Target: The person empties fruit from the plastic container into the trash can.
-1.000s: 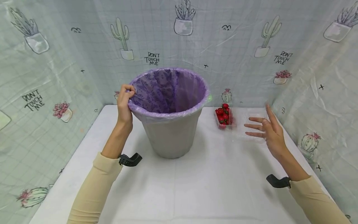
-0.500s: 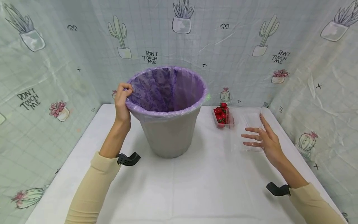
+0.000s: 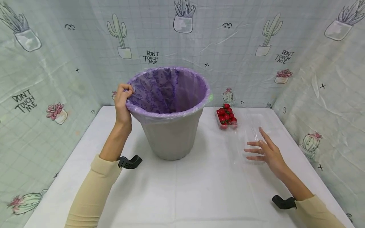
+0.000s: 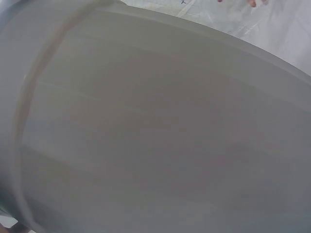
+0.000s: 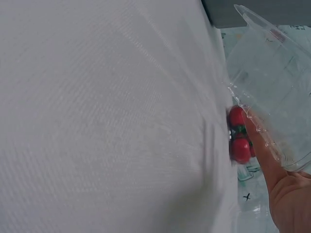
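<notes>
A pale grey bin [image 3: 172, 139] with a purple patterned liner [image 3: 154, 90] stands on the table; its wall fills the left wrist view. My left hand [image 3: 123, 104] grips the bin's left rim, fingertips curled over the liner. To the right, my right hand [image 3: 269, 155] holds a clear plastic container [image 5: 272, 82], its fingers spread and mostly straight around it. The container is tilted above the table, and parts of its outline are hard to see in the head view. Behind it sits a clear punnet of small red fruits [image 3: 226, 115] with green tops.
A white table covering [image 3: 176, 193] lies under everything. A light curtain [image 3: 222, 44] with drawn cacti and lettering encloses the back and both sides. Black wrist-camera mounts [image 3: 129, 162] are on both wrists.
My right hand has moved down and slightly left, toward the near side of the table, and the clear container has come with it. My left hand keeps its grip on the rim.
</notes>
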A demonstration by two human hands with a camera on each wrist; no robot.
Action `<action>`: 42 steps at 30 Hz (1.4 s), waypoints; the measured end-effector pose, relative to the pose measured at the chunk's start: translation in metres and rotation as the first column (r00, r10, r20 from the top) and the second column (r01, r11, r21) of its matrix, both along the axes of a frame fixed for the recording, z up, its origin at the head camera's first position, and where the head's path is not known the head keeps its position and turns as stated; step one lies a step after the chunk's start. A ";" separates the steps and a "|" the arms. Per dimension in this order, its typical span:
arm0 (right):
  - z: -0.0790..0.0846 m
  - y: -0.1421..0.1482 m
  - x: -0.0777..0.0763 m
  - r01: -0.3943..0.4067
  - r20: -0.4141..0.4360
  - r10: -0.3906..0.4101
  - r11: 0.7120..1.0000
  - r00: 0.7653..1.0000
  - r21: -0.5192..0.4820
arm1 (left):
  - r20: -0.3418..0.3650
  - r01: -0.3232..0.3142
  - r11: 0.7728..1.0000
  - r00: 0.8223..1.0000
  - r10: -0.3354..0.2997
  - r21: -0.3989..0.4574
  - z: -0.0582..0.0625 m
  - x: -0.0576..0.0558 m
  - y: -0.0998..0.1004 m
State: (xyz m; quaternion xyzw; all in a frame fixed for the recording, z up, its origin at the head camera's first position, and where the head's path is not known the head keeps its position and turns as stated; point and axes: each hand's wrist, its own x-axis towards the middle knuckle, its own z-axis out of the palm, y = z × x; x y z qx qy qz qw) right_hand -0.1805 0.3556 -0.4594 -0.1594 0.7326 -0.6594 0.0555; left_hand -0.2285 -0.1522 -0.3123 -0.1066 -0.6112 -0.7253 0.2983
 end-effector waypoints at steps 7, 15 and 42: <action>-0.007 0.003 0.003 -0.037 0.097 0.042 0.998 0.994 -0.059 | -0.008 0.004 1.000 1.000 -0.004 0.003 -0.001 -0.001 -0.001; -0.016 0.000 0.005 -0.038 0.177 0.046 0.998 0.983 -0.048 | -0.012 0.001 1.000 1.000 -0.001 0.001 -0.002 -0.001 0.000; -0.014 0.001 0.005 0.143 0.161 -0.234 0.888 0.959 0.436 | 0.000 -0.011 0.999 1.000 0.011 -0.030 0.001 0.000 -0.001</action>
